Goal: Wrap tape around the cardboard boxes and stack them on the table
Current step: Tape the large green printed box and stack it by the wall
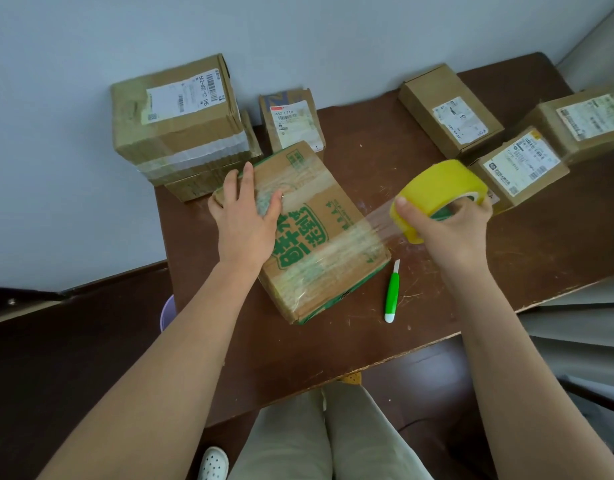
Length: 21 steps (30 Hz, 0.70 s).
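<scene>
Pale blue-grey wall backs a scuffed dark brown table [437, 299] that stands over a dark floor, with the person's light trousers and one white shoe showing below its near edge. On the table's middle lies a green-printed cardboard box [319, 237], flat and turned at an angle, with bands of clear tape already across its top. The left hand [245, 216] rests on the box's far left part with fingers spread and fairly straight, pressing down on the taped surface. The right hand [447, 226] is curled round a yellow tape roll [437, 192], thumb on the outer face and fingers hooked through the core, holding it just off the box's right edge; a clear strip of tape [378, 216] stretches from the roll to the box. A green-handled cutter [392, 292] lies on the table just beside the box's near right corner, between the two forearms. At the far left a large labelled box [174, 112] sits on a tape-wrapped stack, with a small labelled box [291, 123] beside it. Three more labelled boxes [450, 109] cluster at the far right, behind the roll.
</scene>
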### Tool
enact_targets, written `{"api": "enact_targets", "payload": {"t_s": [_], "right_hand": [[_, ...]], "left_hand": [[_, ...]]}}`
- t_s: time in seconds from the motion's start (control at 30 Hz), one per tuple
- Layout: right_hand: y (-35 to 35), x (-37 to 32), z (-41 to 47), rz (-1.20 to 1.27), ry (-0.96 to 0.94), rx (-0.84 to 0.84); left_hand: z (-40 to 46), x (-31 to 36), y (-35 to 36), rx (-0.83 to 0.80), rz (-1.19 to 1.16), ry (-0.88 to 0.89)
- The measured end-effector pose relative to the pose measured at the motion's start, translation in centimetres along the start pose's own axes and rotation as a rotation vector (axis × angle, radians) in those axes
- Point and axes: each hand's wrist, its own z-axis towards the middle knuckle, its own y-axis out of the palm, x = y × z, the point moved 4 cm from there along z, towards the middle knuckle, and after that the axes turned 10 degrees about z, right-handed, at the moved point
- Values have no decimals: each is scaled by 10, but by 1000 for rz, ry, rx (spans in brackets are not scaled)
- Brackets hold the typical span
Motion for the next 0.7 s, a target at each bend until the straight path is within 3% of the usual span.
{"api": "enact_targets", "payload": {"t_s": [0.7], "right_hand": [[32, 55, 2, -22, 201, -129]], "left_hand": [[-1, 1, 0, 9, 20, 9]]}}
